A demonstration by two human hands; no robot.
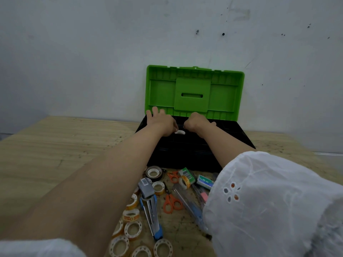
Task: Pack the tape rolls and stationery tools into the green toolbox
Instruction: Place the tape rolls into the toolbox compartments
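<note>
The green toolbox (185,154) stands open at the back of the wooden table (55,145), against the wall. Its green lid (193,93) is tipped upright and shows its bare ribbed inside. The black base is dark inside, and what it contains cannot be made out, apart from a small white piece (179,132) lying between the two wrists.

Both arms reach over the base. The left hand (163,123) lies at the back left corner with its fingers spread and stretched toward the lid's lower edge, gripping nothing. The right hand (195,120) is bent over the middle of the base with its fingers curled downward. Whether they hold anything cannot be told.

All the stationery lies outside the box, on the table in front of it. The clear tape rolls (132,229) are nearest the person, and a dark tape roll (154,173) is just beside the base. There are also two pairs of orange scissors (171,201), a blue and grey stapler (151,210), a staple box (205,181) and a pink eraser (204,196), partly under the white sleeve (269,201).
</note>
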